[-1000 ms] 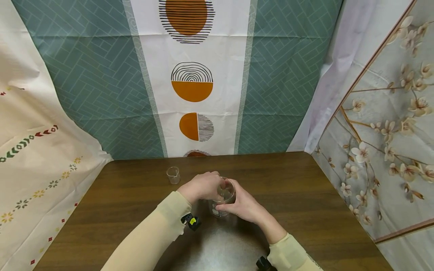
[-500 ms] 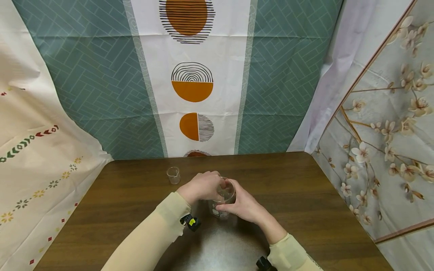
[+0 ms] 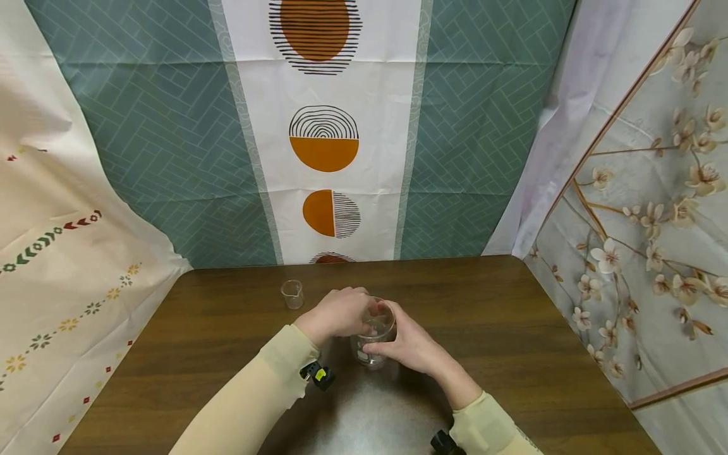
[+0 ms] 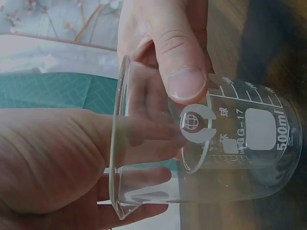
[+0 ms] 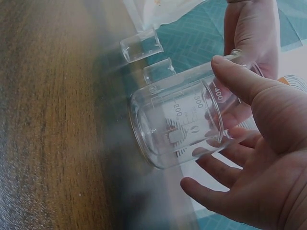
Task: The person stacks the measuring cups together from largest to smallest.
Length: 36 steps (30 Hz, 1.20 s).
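A large clear glass beaker point(image 3: 370, 359), marked 500ml in the left wrist view, stands on the table. My right hand point(image 3: 412, 341) holds it round the upper wall, thumb on the near side. A smaller glass beaker point(image 5: 184, 117) sits inside it, its rim below the large one's. My left hand point(image 3: 341, 313) reaches over the large rim from the left, and its fingers go down inside to the inner beaker's rim, seeming to pinch it. The exact contact is partly blurred by the glass.
A small glass beaker point(image 3: 292, 296) stands near the table's back edge, left of the hands. The right wrist view shows a second small beaker point(image 5: 159, 70) beside it. The wooden table point(image 3: 489, 316) ends at a hanging patterned cloth point(image 3: 472, 158).
The head view has shifted very slightly. Both hands and the beakers keep nearly the same places, with only a tiny movement at the left wrist.
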{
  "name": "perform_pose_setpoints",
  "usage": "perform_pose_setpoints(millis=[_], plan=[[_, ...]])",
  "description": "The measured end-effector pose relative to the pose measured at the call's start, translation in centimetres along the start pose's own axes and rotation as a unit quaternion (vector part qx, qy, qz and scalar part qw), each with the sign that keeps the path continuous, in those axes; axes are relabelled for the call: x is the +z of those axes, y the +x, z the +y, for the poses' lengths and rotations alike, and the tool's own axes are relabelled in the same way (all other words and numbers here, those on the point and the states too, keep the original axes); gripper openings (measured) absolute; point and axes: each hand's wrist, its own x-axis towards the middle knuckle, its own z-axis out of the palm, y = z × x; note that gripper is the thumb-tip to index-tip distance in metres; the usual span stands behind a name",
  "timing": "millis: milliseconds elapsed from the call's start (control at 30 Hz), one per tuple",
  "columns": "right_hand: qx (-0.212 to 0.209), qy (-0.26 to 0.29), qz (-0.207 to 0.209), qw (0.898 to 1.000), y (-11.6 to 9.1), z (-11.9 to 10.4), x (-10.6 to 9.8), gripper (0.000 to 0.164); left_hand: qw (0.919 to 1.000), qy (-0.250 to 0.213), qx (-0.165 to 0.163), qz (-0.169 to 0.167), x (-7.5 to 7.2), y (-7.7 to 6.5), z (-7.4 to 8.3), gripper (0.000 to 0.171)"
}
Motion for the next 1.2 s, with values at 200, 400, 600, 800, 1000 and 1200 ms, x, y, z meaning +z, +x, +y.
perform_pose_setpoints(millis=[200,400,600,800,1000,1200], plan=[[-0.004,0.002,0.004,1.000,-0.04,0.00,0.06,0.098,0.9999,-0.010,-0.011,0.006,0.20,0.02,-0.06,0.023],[-0.008,0.002,0.005,1.000,-0.04,0.06,0.12,0.098,0.9995,-0.017,-0.024,0.007,0.43,0.06,-0.07,0.030],[-0.003,0.004,0.002,1.000,-0.01,-0.03,0.05,0.100,0.9995,-0.011,-0.026,0.015,0.46,0.10,0.11,0.032],[-0.008,-0.001,0.006,1.000,0.01,-0.10,-0.02,0.099,0.9993,0.009,-0.023,0.028,0.42,0.06,0.32,0.033],[-0.016,0.004,0.009,1.000,0.06,-0.11,0.02,0.096,0.9988,0.012,-0.023,0.040,0.59,0.12,0.23,0.032],[-0.020,0.005,0.006,1.000,0.06,-0.07,0.04,0.097,0.9984,0.002,-0.026,0.049,0.80,0.08,0.02,0.032]])
